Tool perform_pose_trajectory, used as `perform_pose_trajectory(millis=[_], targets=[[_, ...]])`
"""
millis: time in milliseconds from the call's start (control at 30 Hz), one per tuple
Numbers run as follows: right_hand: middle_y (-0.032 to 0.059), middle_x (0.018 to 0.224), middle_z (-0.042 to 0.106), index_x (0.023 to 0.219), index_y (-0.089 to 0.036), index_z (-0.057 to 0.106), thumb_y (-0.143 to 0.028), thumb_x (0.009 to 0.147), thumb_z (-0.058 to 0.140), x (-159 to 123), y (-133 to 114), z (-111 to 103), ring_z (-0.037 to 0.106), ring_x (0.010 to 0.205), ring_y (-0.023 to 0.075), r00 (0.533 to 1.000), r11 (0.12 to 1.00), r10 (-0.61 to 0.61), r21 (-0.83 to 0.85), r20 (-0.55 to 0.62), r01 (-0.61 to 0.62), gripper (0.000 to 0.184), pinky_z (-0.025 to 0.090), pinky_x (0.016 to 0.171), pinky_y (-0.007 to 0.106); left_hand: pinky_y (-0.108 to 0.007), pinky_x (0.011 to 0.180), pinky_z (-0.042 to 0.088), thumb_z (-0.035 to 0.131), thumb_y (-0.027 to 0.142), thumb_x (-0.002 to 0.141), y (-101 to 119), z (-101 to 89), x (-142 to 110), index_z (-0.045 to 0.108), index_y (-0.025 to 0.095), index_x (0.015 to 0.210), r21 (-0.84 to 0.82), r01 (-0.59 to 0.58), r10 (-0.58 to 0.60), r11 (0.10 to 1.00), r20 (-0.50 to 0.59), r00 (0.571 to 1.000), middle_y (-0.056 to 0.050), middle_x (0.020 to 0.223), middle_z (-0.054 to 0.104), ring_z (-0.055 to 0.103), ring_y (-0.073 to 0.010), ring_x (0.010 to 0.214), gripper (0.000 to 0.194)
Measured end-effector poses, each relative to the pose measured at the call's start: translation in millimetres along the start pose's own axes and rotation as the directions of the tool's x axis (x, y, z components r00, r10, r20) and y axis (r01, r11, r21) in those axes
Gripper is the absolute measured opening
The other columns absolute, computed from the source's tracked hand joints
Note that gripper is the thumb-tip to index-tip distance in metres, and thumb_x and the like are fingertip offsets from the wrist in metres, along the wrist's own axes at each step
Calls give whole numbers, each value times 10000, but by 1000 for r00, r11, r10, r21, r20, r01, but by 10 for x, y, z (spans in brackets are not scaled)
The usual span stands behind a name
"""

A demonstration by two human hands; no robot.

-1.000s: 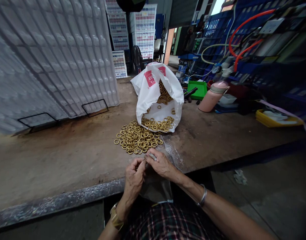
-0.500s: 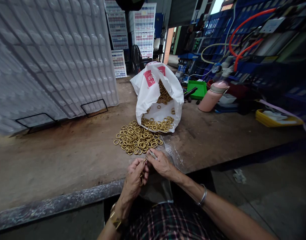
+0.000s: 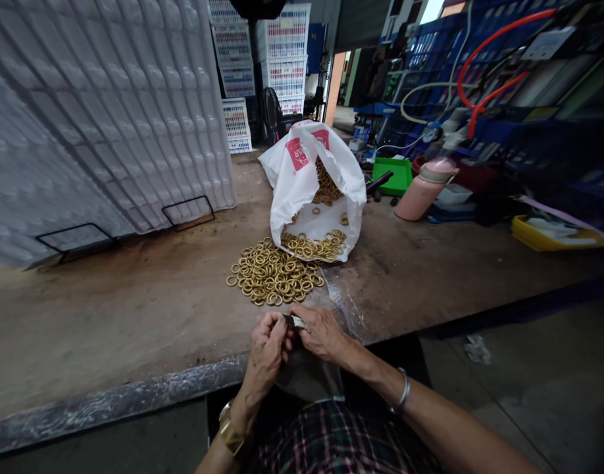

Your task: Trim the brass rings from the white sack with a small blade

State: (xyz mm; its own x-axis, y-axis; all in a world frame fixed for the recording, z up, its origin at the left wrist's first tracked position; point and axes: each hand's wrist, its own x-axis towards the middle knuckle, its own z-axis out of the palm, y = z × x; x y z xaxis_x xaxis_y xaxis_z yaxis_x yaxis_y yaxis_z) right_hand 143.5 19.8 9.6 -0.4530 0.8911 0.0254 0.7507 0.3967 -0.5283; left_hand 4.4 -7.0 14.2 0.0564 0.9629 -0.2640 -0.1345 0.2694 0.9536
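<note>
My left hand [image 3: 268,349] is closed in a pinch just past the table's front edge. Gold-coloured metal rings showed in its fingers half a second ago; now the fingers mostly hide them. My right hand [image 3: 324,334] grips a small knife-like tool [image 3: 298,322] with a pale body and a dark end, which meets the left fingertips. Beyond both hands lies a loose pile of gold-coloured rings [image 3: 270,273]. It spreads from the mouth of a white plastic sack [image 3: 287,191] with red print, lying on its side with more rings inside.
Clear moulded plastic trays [image 3: 149,112] stand at left in black wire stands [image 3: 188,214]. A pink bottle [image 3: 420,196], a green tray [image 3: 393,174] and a yellow tray [image 3: 553,237] sit at right on the brown table [image 3: 149,303]. White crates [image 3: 285,66] are stacked behind.
The right hand has lowered slightly and turned the tool, so its dark end now points to the left fingertips. The ring seen there before is now hidden. Pile and sack look unchanged.
</note>
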Motion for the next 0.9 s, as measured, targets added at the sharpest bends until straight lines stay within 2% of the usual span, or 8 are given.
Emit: perform_pose_trajectory(millis=[133,233,367,500,633,800,900], targets=[[33,740,638,955,-186,546,-140,717,445,9,34,9,536,618,138,999,992,30,-125,38,-25,263,247,546,245,-138,337,296,542,581,718,42,19,-67,470,174,709,24,3,-2,1000,-42,999,57,545,496,396,-37,385,413],[41,703,630,965,-176,534,-144,724,445,34,87,-29,529,592,143,997,977,75,-200,31,-68,259,229,533,256,-133,340,299,561,548,728,88,29,-156,471,175,716,-39,48,-47,998,17,999,56,563,503,412,-38,396,384],[44,709,633,962,-175,524,-157,756,434,136,123,-82,541,602,150,989,969,124,-205,-85,-140,226,255,546,251,-129,347,293,588,488,743,137,30,-218,456,180,733,-223,122,-102,967,101,990,51,596,515,422,-38,413,335],[47,816,647,1001,-185,510,-139,779,413,318,53,-129,577,720,154,974,978,126,-139,-189,-154,247,303,607,234,-119,348,267,608,469,737,104,-4,-167,457,163,736,-414,129,-100,901,92,991,12,701,562,416,-27,442,341],[61,835,655,1057,-191,503,-184,797,428,488,-36,-181,592,735,181,977,964,156,-193,-148,-184,271,311,607,252,-117,350,258,653,407,713,66,-58,-122,459,163,757,-472,138,-118,871,72,990,6,730,573,419,-28,451,314],[89,853,663,1016,-195,523,-166,787,441,604,-77,-181,606,755,206,969,926,225,-286,-106,-246,245,310,597,266,-121,352,262,705,332,658,82,-109,-96,498,185,934,-545,190,-158,817,106,982,29,686,553,410,-34,442,375],[82,850,664,985,-206,533,-168,802,436,625,-80,-167,607,758,195,967,926,233,-281,-100,-252,210,306,592,262,-116,360,262,719,314,643,80,-134,-81,517,149,831,-590,217,-164,778,142,976,8,724,557,414,-23,467,322]])
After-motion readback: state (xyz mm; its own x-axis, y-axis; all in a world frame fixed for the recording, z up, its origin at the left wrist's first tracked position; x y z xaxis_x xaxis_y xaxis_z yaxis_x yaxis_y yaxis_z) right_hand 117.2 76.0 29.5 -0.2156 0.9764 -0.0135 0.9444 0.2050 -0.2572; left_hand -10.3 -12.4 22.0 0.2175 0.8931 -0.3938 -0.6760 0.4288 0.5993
